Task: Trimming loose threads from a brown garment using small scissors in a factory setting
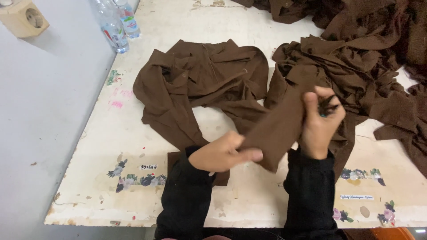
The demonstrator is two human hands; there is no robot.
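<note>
My left hand (222,154) pinches the lower end of a long brown fabric piece (278,126) above the white table (133,133). My right hand (321,120) grips the upper part of the same piece and also holds a small dark tool with a teal bit, likely thread snips (328,106). Both arms wear black sleeves. A brown shirt-like garment (200,84) lies spread on the table beyond my left hand. A heap of brown fabric pieces (356,66) lies behind my right hand.
Two plastic water bottles (118,24) stand at the table's far left corner. A wall socket (26,18) sits on the grey wall at left. Flower stickers (133,180) mark the table's near edge. A small brown piece (174,156) lies under my left wrist.
</note>
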